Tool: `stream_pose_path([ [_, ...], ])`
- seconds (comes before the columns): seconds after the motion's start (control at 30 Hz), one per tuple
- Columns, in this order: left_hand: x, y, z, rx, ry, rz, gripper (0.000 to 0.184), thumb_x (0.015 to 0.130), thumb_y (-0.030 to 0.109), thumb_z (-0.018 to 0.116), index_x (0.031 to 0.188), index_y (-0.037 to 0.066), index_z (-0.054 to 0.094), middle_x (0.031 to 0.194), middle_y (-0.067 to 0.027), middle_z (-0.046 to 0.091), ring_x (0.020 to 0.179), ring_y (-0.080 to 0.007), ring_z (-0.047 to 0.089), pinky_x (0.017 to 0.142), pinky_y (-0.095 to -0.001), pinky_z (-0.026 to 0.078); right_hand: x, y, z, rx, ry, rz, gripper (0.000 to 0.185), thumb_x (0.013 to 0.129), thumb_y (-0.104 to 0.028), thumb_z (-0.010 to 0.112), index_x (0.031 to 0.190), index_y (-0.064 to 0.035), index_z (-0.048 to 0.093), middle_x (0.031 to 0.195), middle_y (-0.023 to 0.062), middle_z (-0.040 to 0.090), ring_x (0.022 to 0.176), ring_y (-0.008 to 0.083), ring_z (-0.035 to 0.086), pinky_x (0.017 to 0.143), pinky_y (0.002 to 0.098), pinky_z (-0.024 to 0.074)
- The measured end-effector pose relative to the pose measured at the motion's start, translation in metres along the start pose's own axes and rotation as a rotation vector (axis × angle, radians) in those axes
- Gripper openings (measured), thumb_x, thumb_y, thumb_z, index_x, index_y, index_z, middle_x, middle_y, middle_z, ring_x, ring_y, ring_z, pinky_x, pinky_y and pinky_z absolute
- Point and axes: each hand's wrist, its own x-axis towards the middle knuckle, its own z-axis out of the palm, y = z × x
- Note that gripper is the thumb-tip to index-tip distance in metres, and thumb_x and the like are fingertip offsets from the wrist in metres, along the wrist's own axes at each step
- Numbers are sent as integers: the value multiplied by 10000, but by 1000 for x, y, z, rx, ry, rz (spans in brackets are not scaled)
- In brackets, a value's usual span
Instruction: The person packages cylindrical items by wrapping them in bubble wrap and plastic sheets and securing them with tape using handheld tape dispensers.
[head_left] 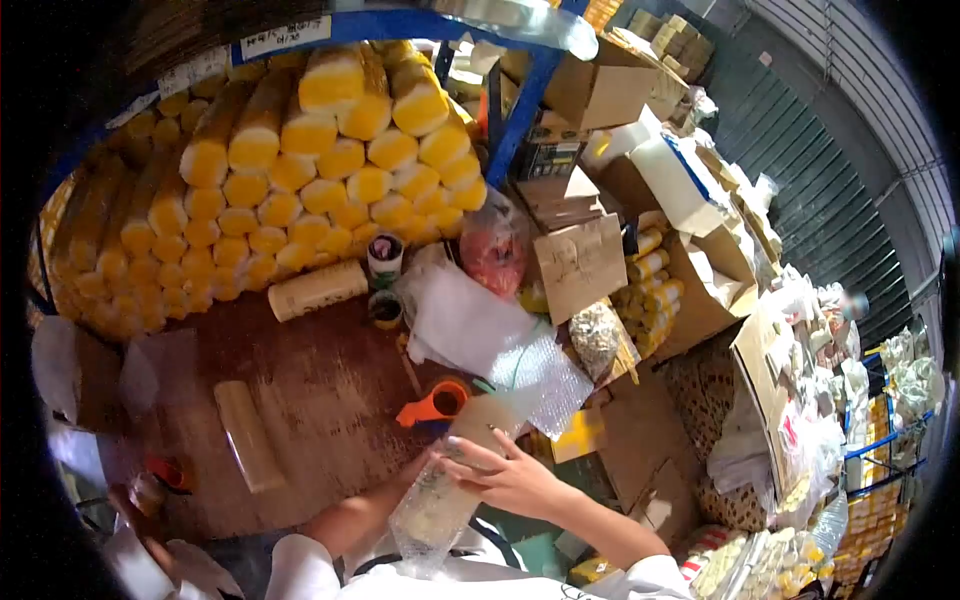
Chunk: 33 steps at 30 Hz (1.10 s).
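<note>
A roll wrapped in clear bubble wrap [432,515] lies slanted in front of the person's body, close to the table's front edge. My right hand [505,473] rests over its upper part with the fingers spread along the wrap. On the other side of the same roll is my left hand [425,462], its fingers mostly hidden behind the wrap. Just above the hands sits an orange tape dispenser [437,402]. Loose bubble wrap and white foam sheets [470,315] spread out beyond it.
Yellow-ended rolls [340,160] are stacked under a blue shelf frame [522,110]. A bare tan roll [247,437] and a wrapped one [318,290] lie on the brown table [330,400]. Cups [385,258], a red bag [494,250] and cardboard boxes [580,268] stand around.
</note>
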Motion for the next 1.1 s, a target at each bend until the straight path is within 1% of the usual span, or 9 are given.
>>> stream_pose_path([
  [0.13, 0, 14, -7, 177, -88, -71, 719, 820, 525, 444, 1298, 13, 279, 1283, -197, 358, 1163, -283, 388, 968, -387, 327, 3, -2, 35, 153, 60, -32, 190, 706, -146, 527, 884, -104, 577, 1081, 19, 561, 1018, 180, 523, 908, 293, 383],
  [0.43, -11, 94, -52, 1363, -432, -342, 735, 819, 527, 444, 1307, 9, 261, 1303, -200, 335, 1187, -287, 365, 985, -385, 308, 26, -37, 135, 154, 43, 134, 250, 679, -135, 508, 913, -96, 588, 869, 43, 602, 761, 179, 604, 637, 287, 491],
  [0.57, -44, 119, 35, 1802, -604, -596, 776, 778, 548, 493, 1263, -32, 314, 1295, -221, 338, 1211, -312, 330, 998, -397, 276, 42, -46, 157, 62, -28, 178, 192, 661, -137, 516, 837, -105, 587, 736, 28, 579, 636, 183, 593, 527, 298, 478],
  [0.67, -52, 34, -29, 2205, -113, 66, 398, 754, 256, 524, 1055, -4, 506, 1081, -148, 538, 1035, -292, 496, 849, -408, 391, 45, -50, 189, 78, -46, 190, 133, 658, -134, 523, 770, -105, 590, 672, 27, 566, 611, 183, 586, 508, 298, 473],
  [0.77, -64, 15, -42, 2053, 47, 318, 293, 769, 214, 481, 991, 36, 549, 1023, -113, 569, 991, -288, 521, 830, -404, 399, 56, -46, 188, 130, -14, 179, 108, 681, -116, 523, 738, -81, 608, 655, 51, 573, 607, 199, 582, 501, 309, 465],
  [0.83, -61, 13, -50, 2037, 39, 166, 274, 776, 217, 466, 980, 71, 576, 1035, -94, 572, 983, -279, 528, 829, -404, 399, 65, -48, 187, 224, 238, 283, 148, 699, -106, 513, 793, -72, 622, 678, 60, 588, 593, 217, 582, 486, 319, 464],
  [0.9, -63, 12, -59, 1924, 246, 402, 273, 771, 217, 467, 974, 79, 588, 1010, -117, 583, 943, -273, 548, 811, -409, 408, 73, -52, 205, 324, 211, 235, 199, 703, -113, 515, 867, -82, 622, 693, 58, 594, 573, 228, 578, 484, 322, 470],
  [0.97, -61, 16, -65, 1932, 280, 270, 261, 768, 204, 469, 956, 81, 599, 983, -114, 599, 903, -265, 567, 804, -410, 414, 83, -48, 217, 85, -175, 176, 231, 710, -111, 515, 921, -111, 609, 705, 52, 594, 556, 221, 573, 487, 317, 474],
  [1.1, -44, -35, -126, 1917, 440, 416, 245, 762, 175, 460, 938, 93, 610, 917, -81, 618, 845, -253, 585, 776, -400, 429, 79, -34, 215, 0, 219, 109, 380, 720, -133, 531, 1098, -165, 539, 739, 34, 594, 568, 198, 573, 479, 303, 469],
])
